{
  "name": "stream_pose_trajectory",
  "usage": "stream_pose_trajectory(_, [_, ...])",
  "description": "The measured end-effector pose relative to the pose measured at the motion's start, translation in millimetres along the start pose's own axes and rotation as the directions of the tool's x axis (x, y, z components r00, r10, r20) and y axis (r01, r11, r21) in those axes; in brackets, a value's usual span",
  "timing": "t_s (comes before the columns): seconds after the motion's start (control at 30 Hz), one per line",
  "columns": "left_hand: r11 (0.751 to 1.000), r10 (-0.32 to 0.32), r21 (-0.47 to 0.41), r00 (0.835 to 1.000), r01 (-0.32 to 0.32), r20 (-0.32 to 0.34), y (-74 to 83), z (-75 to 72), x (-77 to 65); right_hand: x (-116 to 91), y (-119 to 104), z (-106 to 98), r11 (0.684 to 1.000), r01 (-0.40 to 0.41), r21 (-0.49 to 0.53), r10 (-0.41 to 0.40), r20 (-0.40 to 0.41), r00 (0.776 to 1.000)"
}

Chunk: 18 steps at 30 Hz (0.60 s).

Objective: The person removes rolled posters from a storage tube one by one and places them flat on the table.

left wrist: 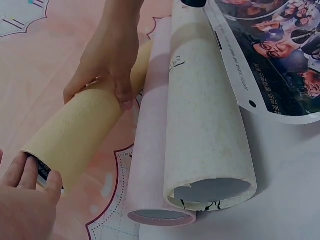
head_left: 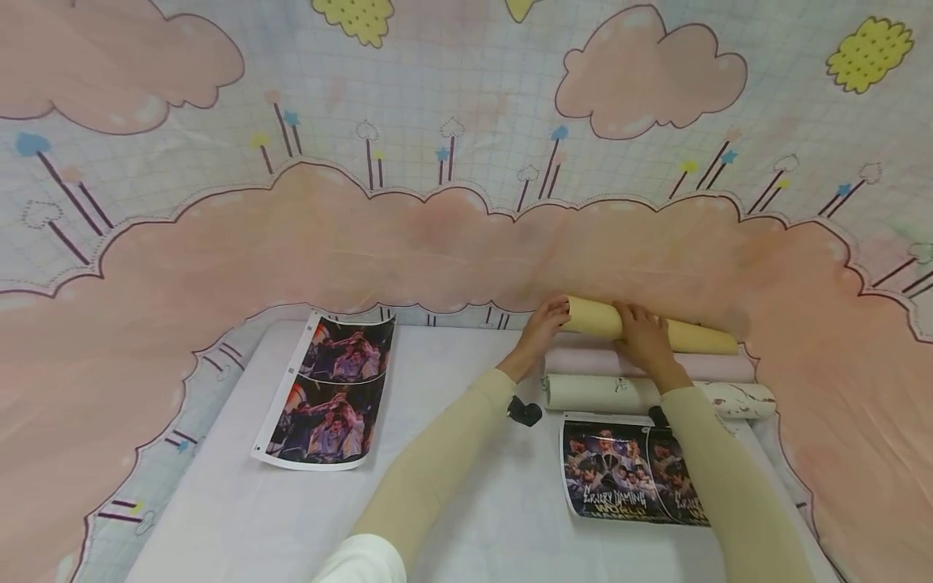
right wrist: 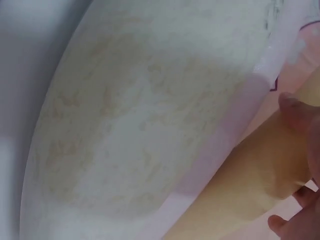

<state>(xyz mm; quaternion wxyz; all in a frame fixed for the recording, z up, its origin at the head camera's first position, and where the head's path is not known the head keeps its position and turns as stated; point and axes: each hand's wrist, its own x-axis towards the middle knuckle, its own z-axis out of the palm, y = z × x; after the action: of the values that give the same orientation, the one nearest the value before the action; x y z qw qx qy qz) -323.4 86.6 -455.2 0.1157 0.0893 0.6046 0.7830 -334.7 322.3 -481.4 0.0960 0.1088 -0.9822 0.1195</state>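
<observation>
A hollow yellow roll [head_left: 700, 336] lies tilted at the back right of the table. My right hand [head_left: 645, 336] grips it near its middle, thumb on one side and fingers on the other in the left wrist view. My left hand [head_left: 543, 328] is at the roll's left end. Its fingertips [left wrist: 30, 172] reach into the opening and touch a dark printed sheet [left wrist: 44, 171], which shows only as a sliver inside. In the right wrist view the right fingers [right wrist: 297, 112] lie against the yellow surface.
Beside the yellow roll lie a pink roll [head_left: 576, 362] and a thicker white patterned roll [head_left: 598, 394]. A printed poster [head_left: 605, 470] lies in front, partly under the right forearm. Another poster [head_left: 335, 397] lies at left. A small black object [head_left: 525, 411] sits near the rolls.
</observation>
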Motion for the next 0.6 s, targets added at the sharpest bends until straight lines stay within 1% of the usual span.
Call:
stream_pose_trajectory(0.07, [1.0, 0.005, 0.008, 1.0, -0.005, -0.002, 0.0, 0.7, -0.4, -2.1, 0.8, -0.8, 1.0, 0.014, -0.024, -0.014, -0.014, 1.0])
stream_pose_trajectory(0.13, [1.0, 0.018, -0.003, 1.0, -0.018, -0.011, 0.2, 0.9, -0.7, -3.6, -0.1, -0.8, 0.999, 0.02, -0.039, -0.021, -0.029, 0.999])
stream_pose_trajectory(0.2, [0.999, 0.033, -0.013, 0.999, -0.033, -0.026, 0.5, 0.2, -2.1, -4.6, -2.0, -0.7, 0.999, 0.02, -0.046, -0.022, -0.041, 0.999])
stream_pose_trajectory(0.27, [0.999, 0.048, 0.0, 0.998, -0.048, -0.043, 0.8, -1.2, -3.8, -5.9, -4.1, -1.5, 0.998, 0.031, -0.06, -0.034, -0.057, 0.998])
stream_pose_trajectory(0.3, [0.998, 0.055, 0.017, 0.997, -0.054, -0.052, 0.7, -2.6, -4.7, -6.6, -5.3, -2.0, 0.997, 0.041, -0.072, -0.046, -0.07, 0.997])
stream_pose_trajectory(0.4, [0.991, 0.071, 0.123, 0.993, -0.059, -0.091, 0.7, -8.9, -8.5, -8.6, -9.9, -4.4, 0.989, 0.083, -0.12, -0.097, -0.112, 0.989])
stream_pose_trajectory(0.5, [0.97, 0.088, 0.236, 0.988, -0.056, -0.128, 1.3, -16.5, -12.6, -10.1, -15.8, -7.4, 0.979, 0.113, -0.171, -0.14, -0.156, 0.978])
stream_pose_trajectory(0.6, [0.951, 0.102, 0.303, 0.984, -0.055, -0.144, 1.5, -24.5, -16.8, -12.4, -23.4, -11.4, 0.974, 0.123, -0.191, -0.157, -0.176, 0.972])
